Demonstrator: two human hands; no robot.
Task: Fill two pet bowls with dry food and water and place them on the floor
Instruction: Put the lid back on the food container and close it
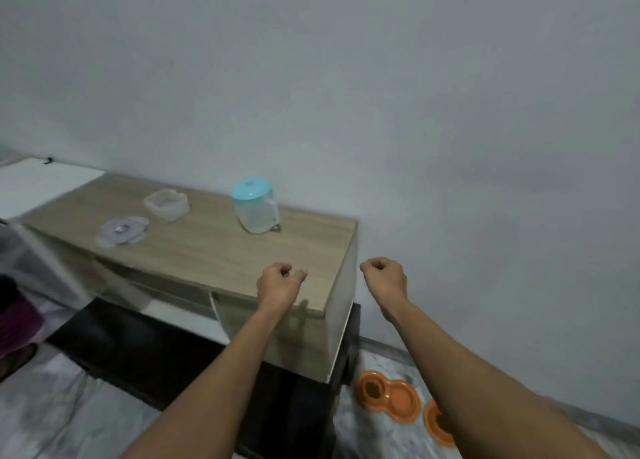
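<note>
Hovering empty above the desk's [214, 250] right front corner, both hands [278, 282] [384, 276] have fingers curled shut. Orange bowls [388, 394] sit on the floor [381, 434] beside it.

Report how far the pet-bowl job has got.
Looks nearly done: the orange double bowl sits on the floor with something dark in one well, and a second orange bowl lies beside it, partly hidden. In hand: nothing; left hand and right hand are curled and empty. Left: possibly relidding the container; water can't be confirmed.
</note>
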